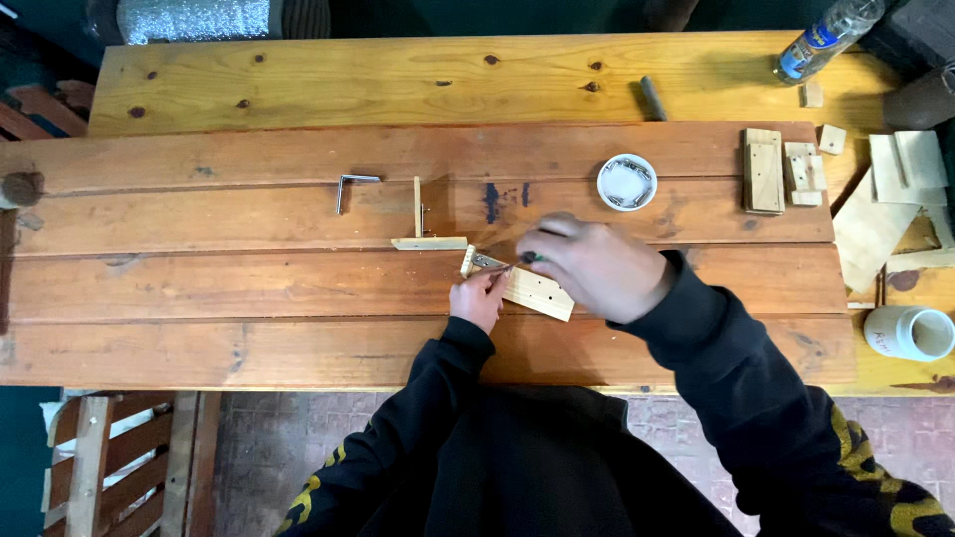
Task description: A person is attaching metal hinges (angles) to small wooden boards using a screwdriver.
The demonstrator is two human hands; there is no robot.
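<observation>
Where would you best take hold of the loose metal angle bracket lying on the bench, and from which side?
Grip the metal angle bracket by its longer arm, coming from above. It lies flat and apart from the joined wooden strips, with bare bench on all sides, so probably nothing blocks a pinch across that thin arm.

Reddish plank workbench (249,298), w/ a paler pine bench (398,80) butted behind it. On the planks: metal angle bracket (353,187), small wooden L-piece (426,231), pale drilled wood strip (527,288), white round dish (627,182) holding prob. screws, stack of wood blocks (764,171). On the pine: plastic bottle (826,38), grey rod (653,97), white cup (910,332) at right edge.
</observation>
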